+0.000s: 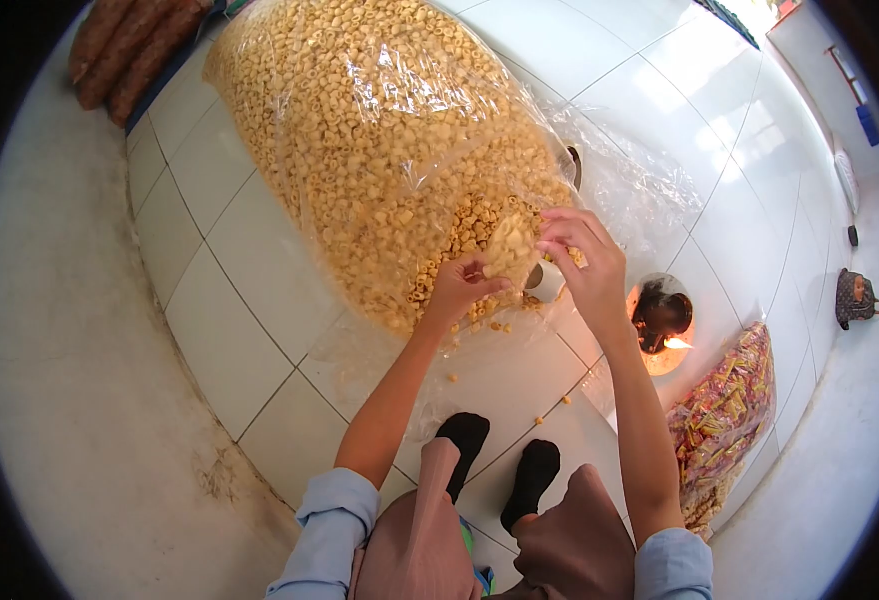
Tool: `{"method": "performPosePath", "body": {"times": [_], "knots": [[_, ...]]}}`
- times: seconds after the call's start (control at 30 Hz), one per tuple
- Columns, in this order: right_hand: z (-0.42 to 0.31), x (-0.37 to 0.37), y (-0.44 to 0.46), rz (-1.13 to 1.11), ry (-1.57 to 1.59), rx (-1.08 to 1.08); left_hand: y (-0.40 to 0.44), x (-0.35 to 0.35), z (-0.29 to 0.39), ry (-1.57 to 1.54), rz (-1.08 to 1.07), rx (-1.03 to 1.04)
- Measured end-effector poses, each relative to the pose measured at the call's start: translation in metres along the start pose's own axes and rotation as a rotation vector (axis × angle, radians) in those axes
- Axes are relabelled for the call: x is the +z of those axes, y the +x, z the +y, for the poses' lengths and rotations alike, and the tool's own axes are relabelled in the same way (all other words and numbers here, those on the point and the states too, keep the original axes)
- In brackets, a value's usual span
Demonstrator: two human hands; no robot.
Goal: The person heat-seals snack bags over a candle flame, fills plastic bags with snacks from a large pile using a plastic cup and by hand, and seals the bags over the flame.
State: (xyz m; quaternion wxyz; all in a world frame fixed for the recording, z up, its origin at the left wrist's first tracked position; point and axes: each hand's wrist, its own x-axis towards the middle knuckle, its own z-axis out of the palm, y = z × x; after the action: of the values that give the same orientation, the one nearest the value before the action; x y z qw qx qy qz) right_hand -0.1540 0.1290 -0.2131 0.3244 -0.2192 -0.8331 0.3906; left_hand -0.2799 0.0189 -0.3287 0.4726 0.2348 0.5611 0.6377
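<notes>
A small clear plastic bag (512,248) with pale snack pieces in it is held up between both hands. My left hand (457,290) pinches its lower left side. My right hand (588,262) has its thumb and fingers closed at the bag's upper right edge. Just under the right hand a white cup-like container (547,283) lies tilted among loose snacks. Behind the hands spreads a huge clear sack (390,150) full of ring-shaped snacks, its mouth turned toward me.
A small flame (678,343) burns by a dark, round holder (660,305) right of my forearm. Nearby lies a bag of red and yellow packets (730,400). Brown filled bags (135,50) rest at the upper left. Several snack crumbs dot the tiled floor (250,270) near my feet.
</notes>
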Motion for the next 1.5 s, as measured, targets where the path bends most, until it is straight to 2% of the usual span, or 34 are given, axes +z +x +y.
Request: {"method": "performPosePath", "body": {"times": [0.1,0.17,0.27,0.33,0.4,0.5,0.57,0.63,0.7,0.77,0.8,0.87,0.9,0.97,1.03,1.07,1.13,1.17,1.27,1.3,1.43,1.5], "knots": [[-0.005,-0.001,0.0,-0.012,0.008,0.025,0.002,-0.003,-0.004,-0.116,-0.077,0.018],[-0.008,-0.001,0.001,-0.019,0.028,0.051,-0.001,-0.001,0.001,0.064,-0.125,0.182],[-0.01,-0.003,0.004,-0.069,-0.124,-0.051,-0.001,0.001,0.019,0.168,-0.228,0.166],[-0.008,-0.008,0.008,-0.056,-0.269,-0.21,0.001,0.007,0.022,0.169,-0.229,0.212],[-0.009,-0.013,0.009,-0.052,-0.289,-0.218,0.007,0.014,0.034,0.17,-0.233,0.269],[-0.007,-0.015,0.008,-0.069,-0.291,-0.191,0.01,0.023,0.048,0.258,-0.276,0.28],[-0.003,-0.015,0.009,-0.083,-0.275,-0.179,0.017,0.025,0.049,0.421,-0.29,0.299],[-0.001,-0.016,0.003,-0.076,-0.212,-0.063,0.021,0.021,0.038,0.436,-0.276,0.284],[0.001,-0.019,0.002,-0.143,-0.251,-0.051,0.021,0.019,0.034,0.45,-0.263,0.273],[0.004,-0.018,0.0,-0.21,-0.287,-0.04,0.016,0.015,0.034,0.664,-0.265,0.409],[0.007,-0.014,-0.001,-0.208,-0.286,-0.064,0.011,0.017,0.038,0.667,-0.265,0.407],[0.008,-0.006,-0.003,-0.207,-0.282,-0.085,-0.001,0.024,0.048,0.405,-0.254,0.096],[0.007,-0.002,-0.004,-0.214,-0.253,-0.088,-0.003,0.027,0.045,0.406,-0.255,0.095],[0.014,0.002,-0.006,-0.221,-0.222,-0.089,-0.004,0.03,0.037,0.433,-0.136,0.204],[0.042,0.008,-0.014,0.082,-0.11,0.083,-0.005,0.025,0.029,0.368,-0.093,0.159],[0.06,0.016,-0.029,0.082,-0.11,0.083,-0.004,0.021,0.026,0.303,-0.046,0.123],[0.084,0.03,-0.053,-0.129,-0.454,0.2,-0.006,0.007,0.024,0.372,0.025,0.196],[0.088,0.026,-0.056,-0.254,-0.489,0.238,-0.009,0.002,0.021,0.434,0.101,0.254],[0.095,0.051,-0.086,-0.223,-0.582,0.238,-0.015,-0.009,0.017,0.412,0.193,0.304],[0.097,0.057,-0.084,-0.224,-0.563,0.306,-0.015,-0.011,0.013,0.415,0.194,0.298],[0.094,0.052,-0.068,-0.22,-0.666,0.214,-0.015,-0.019,0.008,0.388,0.254,0.253],[0.088,0.039,-0.062,-0.178,-0.977,0.051,-0.016,-0.022,0.009,0.423,0.248,0.249]]}}
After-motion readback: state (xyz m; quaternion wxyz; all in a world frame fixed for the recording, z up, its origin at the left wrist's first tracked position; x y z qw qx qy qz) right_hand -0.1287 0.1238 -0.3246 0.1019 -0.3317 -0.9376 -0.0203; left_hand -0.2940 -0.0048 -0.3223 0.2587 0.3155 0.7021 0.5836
